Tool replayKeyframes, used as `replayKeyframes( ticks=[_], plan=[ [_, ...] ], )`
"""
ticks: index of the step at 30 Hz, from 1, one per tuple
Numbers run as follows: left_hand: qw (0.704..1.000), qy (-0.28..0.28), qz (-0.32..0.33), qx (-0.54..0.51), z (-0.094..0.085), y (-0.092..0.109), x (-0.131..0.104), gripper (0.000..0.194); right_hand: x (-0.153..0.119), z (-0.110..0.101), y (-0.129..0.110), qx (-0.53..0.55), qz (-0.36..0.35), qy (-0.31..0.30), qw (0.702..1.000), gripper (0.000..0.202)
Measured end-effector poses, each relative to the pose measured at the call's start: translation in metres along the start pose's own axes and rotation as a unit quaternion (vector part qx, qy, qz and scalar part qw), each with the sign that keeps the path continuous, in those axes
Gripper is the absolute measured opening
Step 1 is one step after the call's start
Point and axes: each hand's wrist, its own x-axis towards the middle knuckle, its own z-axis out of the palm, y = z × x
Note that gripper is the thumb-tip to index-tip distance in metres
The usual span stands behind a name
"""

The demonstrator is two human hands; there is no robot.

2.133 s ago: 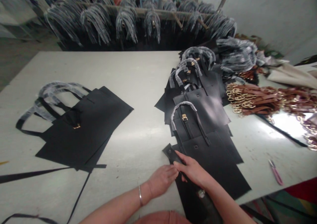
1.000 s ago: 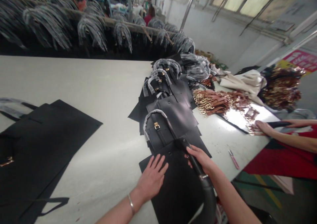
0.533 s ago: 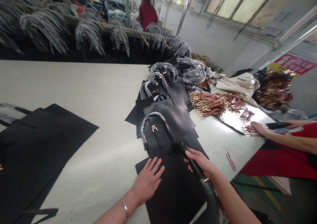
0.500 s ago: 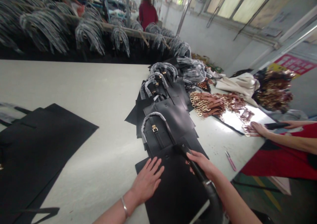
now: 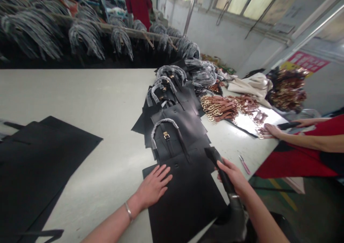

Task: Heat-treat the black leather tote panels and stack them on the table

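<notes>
My left hand (image 5: 153,185) lies flat with its fingers apart on the left part of a black leather panel (image 5: 182,196). A silvery bracelet circles that wrist. In my right hand (image 5: 233,176) is a black hose with a flat, flared nozzle (image 5: 224,173), held over the panel's right edge. The fingers wrap round its tube, and a thick curved section runs down below. Just beyond the panel, a black bag piece with a wrapped handle (image 5: 165,124) and a gold buckle (image 5: 166,135) rests on a row of overlapping black pieces.
More black panels (image 5: 48,157) lie at the left of the white table (image 5: 115,103). Brown straps with gold clasps (image 5: 220,106) and a pink-handled tool (image 5: 244,165) are on the right. A co-worker's hand (image 5: 272,131) touches the straps. Wrapped handles (image 5: 86,37) hang behind.
My right hand has moved the nozzle right, from over the panel's top to its right edge. My left hand stays flat on the panel. The whole view has shifted slightly.
</notes>
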Motion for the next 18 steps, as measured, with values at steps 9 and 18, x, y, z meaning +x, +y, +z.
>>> replayKeyframes(
  ticks=[9,18],
  plan=[
    [0.999,0.026,-0.037,0.01,-0.012,0.003,-0.006,0.029,-0.114,-0.05,0.082,0.036,0.134,0.095,0.986,0.075],
    [0.984,0.085,-0.146,0.052,0.013,0.028,0.022,0.043,-0.173,-0.038,0.135,0.081,0.193,0.067,0.976,0.086]
  ],
)
